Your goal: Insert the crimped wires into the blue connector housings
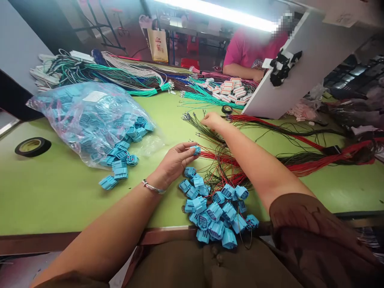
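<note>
A blue connector (196,150) is pinched in the left grip (177,160); dark wire ends (196,120) are grasped by the right grip (213,120) on the desk (60,192).

Bare green tabletop (60,192) lies open at the near left. A clear plastic bag of blue connectors (90,120) blocks the left middle, a heap of blue plastic connectors (214,208) the near edge, and tangled red and black wires (270,152) the right.
</note>
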Demonstrator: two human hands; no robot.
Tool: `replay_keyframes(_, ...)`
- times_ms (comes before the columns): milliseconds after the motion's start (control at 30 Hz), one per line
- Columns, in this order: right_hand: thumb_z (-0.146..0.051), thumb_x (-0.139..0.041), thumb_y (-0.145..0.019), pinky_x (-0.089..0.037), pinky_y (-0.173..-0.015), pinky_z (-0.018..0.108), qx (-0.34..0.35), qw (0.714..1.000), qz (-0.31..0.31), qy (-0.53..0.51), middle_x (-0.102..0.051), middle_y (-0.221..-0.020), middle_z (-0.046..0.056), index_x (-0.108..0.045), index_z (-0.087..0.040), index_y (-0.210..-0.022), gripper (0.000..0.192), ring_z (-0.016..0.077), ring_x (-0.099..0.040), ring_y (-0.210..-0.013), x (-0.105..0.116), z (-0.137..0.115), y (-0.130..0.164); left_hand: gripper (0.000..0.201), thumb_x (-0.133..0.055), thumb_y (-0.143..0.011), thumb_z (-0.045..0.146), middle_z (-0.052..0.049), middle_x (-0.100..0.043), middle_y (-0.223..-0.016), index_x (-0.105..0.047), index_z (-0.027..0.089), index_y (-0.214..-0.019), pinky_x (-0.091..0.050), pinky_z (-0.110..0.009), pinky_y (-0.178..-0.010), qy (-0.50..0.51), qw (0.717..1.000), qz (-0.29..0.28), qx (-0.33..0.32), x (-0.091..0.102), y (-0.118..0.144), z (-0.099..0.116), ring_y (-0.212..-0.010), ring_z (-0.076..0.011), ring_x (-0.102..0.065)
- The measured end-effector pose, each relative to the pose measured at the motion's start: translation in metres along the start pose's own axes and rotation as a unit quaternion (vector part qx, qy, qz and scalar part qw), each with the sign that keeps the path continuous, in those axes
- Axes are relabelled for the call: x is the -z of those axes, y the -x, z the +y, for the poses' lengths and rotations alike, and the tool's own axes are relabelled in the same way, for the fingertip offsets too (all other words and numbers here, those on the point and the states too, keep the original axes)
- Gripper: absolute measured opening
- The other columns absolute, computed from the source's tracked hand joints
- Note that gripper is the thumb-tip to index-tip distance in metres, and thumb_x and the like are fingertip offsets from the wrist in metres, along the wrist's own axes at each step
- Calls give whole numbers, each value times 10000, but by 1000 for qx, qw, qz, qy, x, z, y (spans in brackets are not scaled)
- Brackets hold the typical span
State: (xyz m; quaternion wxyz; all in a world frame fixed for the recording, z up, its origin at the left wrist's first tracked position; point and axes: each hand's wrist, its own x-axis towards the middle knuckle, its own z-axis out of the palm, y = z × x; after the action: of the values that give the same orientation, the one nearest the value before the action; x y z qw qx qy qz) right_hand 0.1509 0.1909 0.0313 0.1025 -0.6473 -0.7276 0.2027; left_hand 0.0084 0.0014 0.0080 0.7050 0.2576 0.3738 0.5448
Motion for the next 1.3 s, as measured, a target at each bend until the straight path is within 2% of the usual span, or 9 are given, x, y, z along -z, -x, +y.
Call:
replay_keyframes(100,-265,-694,-753,-432,-684,272,-23,999,-5,39,-655,-712,102,-687,-99,-770,167,152,-599,-695,-12,-15,-16,295,-854,-664,187,-75,-739,-910,-740,114,-927,-549,-308,-914,4,1000,-2,6,2,-2,0,-851,-138,-697)
replay_keyframes(233,-232,-670,-773,-448,-627,293,-30,999,-32,23,-659,-654,95,-681,-132,-730,110,161,-580,-590,-13,-19,-19,265,-837,-680,162,-77,-736,-920,-743,110,-922,-544,-306,-916,14,1000,-4,12,2,-1,1,-842,-131,-689)
replay_keyframes(533,-153,-661,-736,-349,-611,259,186,977,36,96,-653,-629,61,-677,-136,-608,130,147,-556,-658,11,-28,21,271,-835,-682,173,-70,-733,-911,-738,121,-930,-531,-314,-924,9,1000,-6,10,6,-3,0,-845,-132,-687)
replay_keyframes(633,-117,-626,-725,-339,-574,239,225,974,10,-37,-682,-669,41,-696,-126,-677,86,102,-500,-592,10,-42,38,267,-837,-676,164,-68,-733,-905,-735,123,-919,-529,-309,-919,12,1000,-4,5,5,-3,-1,-848,-134,-688)
replay_keyframes(767,-167,-582,-750,-311,-472,219,196,943,-55,-265,-710,-707,51,-707,-105,-812,153,50,-375,-452,9,-65,68,248,-825,-686,139,-81,-727,-925,-731,110,-914,-524,-319,-917,23,1000,-12,8,4,-3,-3,-829,-136,-690)
replay_keyframes(867,-242,-607,-744,-319,-465,217,202,926,-63,-313,-682,-653,44,-706,-103,-756,171,50,-383,-454,11,-71,93,235,-816,-689,119,-81,-720,-897,-728,99,-906,-527,-320,-905,37,999,-13,2,4,-4,-4,-805,-138,-695)
replay_keyframes(967,-221,-619,-710,-357,-517,216,200,932,-31,-299,-631,-583,14,-688,-111,-672,135,67,-444,-509,12,-59,114,221,-808,-696,119,-67,-721,-865,-728,107,-902,-537,-303,-879,43,999,-14,-1,5,-5,-4,-792,-136,-696)
replay_keyframes(1100,-212,-601,-714,-356,-544,223,189,948,-3,-255,-604,-571,-3,-681,-119,-660,134,83,-471,-548,5,-20,135,203,-786,-715,114,-66,-734,-857,-726,111,-909,-547,-304,-890,33,999,-11,6,6,-6,-3,-799,-134,-696)
replay_keyframes(1300,-215,-598,-787,-368,-619,237,263,950,71,-152,-674,-692,13,-711,-147,-744,139,106,-535,-635,-15,23,150,183,-675,-805,80,-115,-753,-914,-722,76,-982,-545,-328,-964,12,1000,0,18,7,-9,-3,-872,-159,-719)
